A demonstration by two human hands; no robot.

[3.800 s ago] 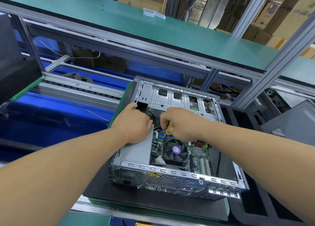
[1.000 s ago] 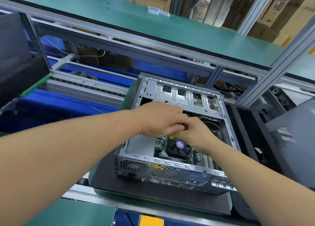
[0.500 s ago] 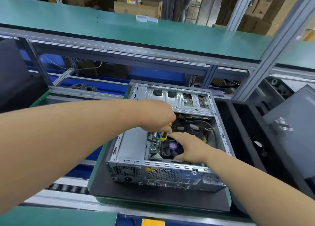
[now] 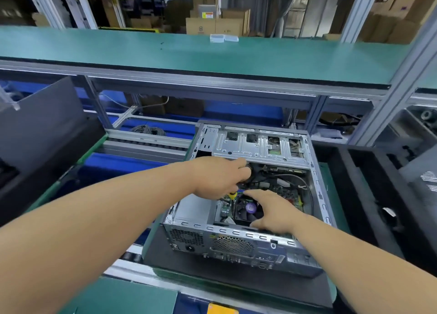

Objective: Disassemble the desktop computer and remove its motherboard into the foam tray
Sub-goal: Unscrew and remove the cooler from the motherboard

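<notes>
The desktop computer [image 4: 238, 247] lay open on its side on a dark mat. Over the case, the left hand [image 4: 218, 177] gripped a yellow-handled screwdriver [image 4: 233, 194]. The right hand [image 4: 275, 210] hovered over the CPU fan [image 4: 248, 208], fingers loosely spread, holding nothing. The motherboard [image 4: 281, 190] sat inside the case.

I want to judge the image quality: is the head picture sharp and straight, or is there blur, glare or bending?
Head view: the green shelf edge bows, a wide-angle bend; the cardboard boxes behind look soft; the left hand is slightly smeared; the computer case reads fairly sharp; lighting is even, with mild shine on the drive bracket.
</notes>
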